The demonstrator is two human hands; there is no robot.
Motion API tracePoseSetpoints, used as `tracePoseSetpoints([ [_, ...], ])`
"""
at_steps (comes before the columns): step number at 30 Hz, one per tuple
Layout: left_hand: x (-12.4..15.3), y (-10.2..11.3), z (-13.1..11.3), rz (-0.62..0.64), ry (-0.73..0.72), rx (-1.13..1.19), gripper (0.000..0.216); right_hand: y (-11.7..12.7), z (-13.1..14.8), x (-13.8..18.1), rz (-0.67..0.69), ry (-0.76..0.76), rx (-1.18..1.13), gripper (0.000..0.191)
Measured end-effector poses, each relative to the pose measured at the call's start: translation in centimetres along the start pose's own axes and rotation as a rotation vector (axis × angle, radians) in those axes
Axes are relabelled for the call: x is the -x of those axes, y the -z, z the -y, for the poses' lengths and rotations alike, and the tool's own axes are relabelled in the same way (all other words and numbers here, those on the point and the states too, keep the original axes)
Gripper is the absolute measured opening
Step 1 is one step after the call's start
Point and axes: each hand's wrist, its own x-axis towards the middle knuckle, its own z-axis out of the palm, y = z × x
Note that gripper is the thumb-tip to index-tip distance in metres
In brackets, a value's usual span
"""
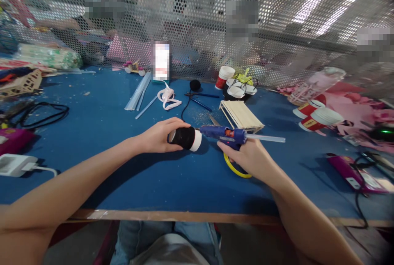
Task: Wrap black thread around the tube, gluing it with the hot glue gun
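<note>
Our left hand wrapped around a black-covered paper cup lying sideways; our right hand gripped the blue glue gun over the blue bench.

The left hand grips a black-wrapped paper cup lying on its side over the blue table, white rim toward the right. The right hand holds a blue hot glue gun, its nozzle at the cup's rim and a clear glue stick jutting from its back, with a yellow ring under the hand. Behind lie a stack of wooden craft sticks, loose glue sticks, a white ribbon, red-and-white paper cups and a perforated metal screen.
</note>
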Motion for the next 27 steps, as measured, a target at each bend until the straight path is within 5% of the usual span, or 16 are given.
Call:
tracePoseSetpoints([
  [27, -0.1, -0.2, 0.3, -0.032, 0.127, 0.000, 0.059, 1.0, 1.1, 1.5, 0.002, 0.120, 0.079, 0.020],
])
